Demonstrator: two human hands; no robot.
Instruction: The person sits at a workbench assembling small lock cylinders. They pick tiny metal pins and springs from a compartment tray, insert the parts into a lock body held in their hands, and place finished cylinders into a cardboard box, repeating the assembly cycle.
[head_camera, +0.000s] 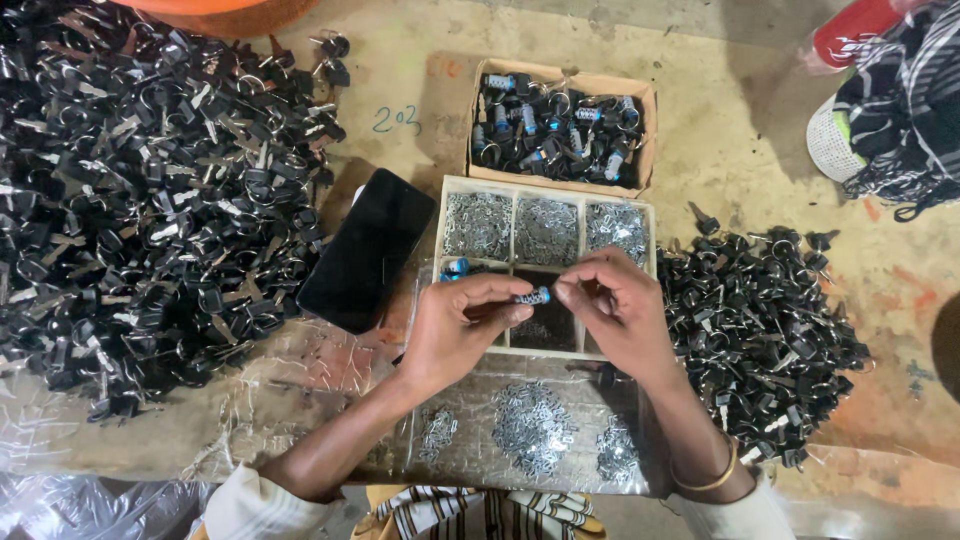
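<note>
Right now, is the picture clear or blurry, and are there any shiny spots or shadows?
Head view: mostly sharp, though the small blue-ended piece pinched between the left hand and right hand looks a bit soft; soft light from above, with glare on the crinkled plastic sheet and a dull sheen on the black phone; a dark shadow falls beside the cardboard box.
</note>
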